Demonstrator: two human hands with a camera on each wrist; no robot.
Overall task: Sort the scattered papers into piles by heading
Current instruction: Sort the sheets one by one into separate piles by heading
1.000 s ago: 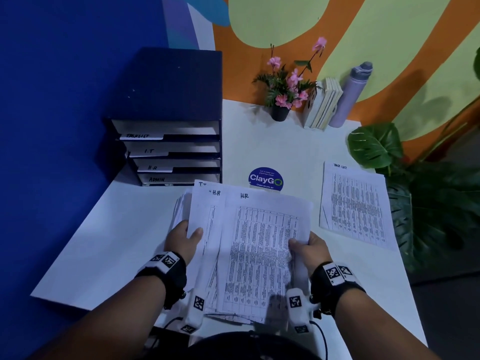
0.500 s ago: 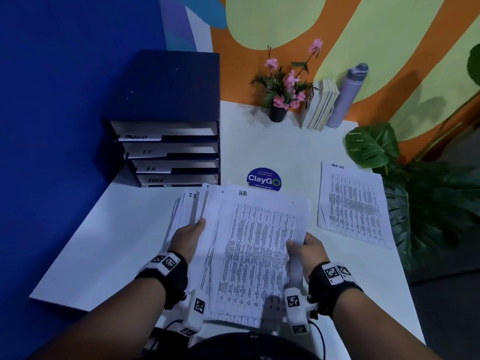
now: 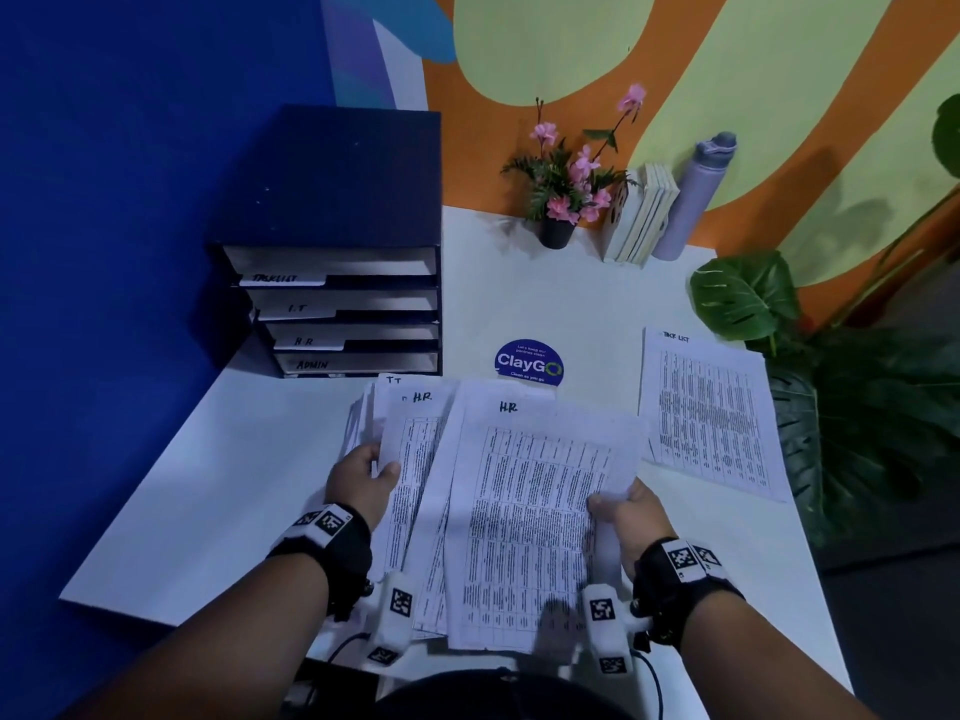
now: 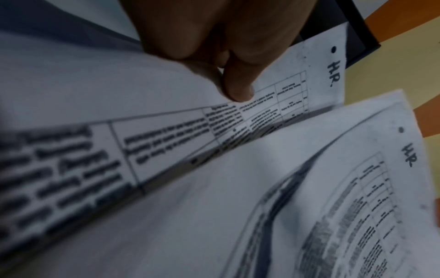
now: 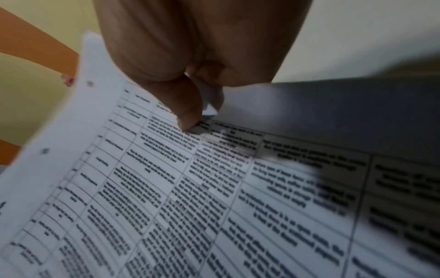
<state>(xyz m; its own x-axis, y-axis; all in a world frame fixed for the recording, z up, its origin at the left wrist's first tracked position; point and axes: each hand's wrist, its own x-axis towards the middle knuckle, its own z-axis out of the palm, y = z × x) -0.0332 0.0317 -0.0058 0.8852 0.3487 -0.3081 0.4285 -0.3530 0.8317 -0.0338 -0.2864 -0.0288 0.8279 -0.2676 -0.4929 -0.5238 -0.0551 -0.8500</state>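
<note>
The white bench (image 3: 291, 459) carries everything, and the dark blue paper organiser (image 3: 332, 241) at its back left corner serves here as the landmark. This organiser has four slots, one above the other, labelled from top to bottom TASKLIST, I.T, H.R and ADMIN; a pale sheet or divider shows in each slot, but how much paper is inside I cannot tell. Just in front of the organiser, above the bench, the fanned stack of papers (image 3: 415, 485) is held up by both hands. Its visible sheets carry printed tables, one has the heading H.R and another behind shows a heading like I.T. The left hand (image 3: 361, 480) grips the left edge of this stack, thumb on top and fingers under it; in the left wrist view the thumb (image 4: 238, 90) presses on a printed table. The front H.R sheet (image 3: 535, 511) lies partly over the stack on the side away from the organiser, and the right hand (image 3: 631, 514) pinches its right edge, thumb on the print and fingers behind. Far to the right of the organiser, one pile (image 3: 706, 413) headed TASK LIST lies flat on the bench, apart from both hands. Between the organiser and this pile, a round blue ClayGo sticker (image 3: 529, 362) is on the bench, partly behind the top edge of the held papers.
</note>
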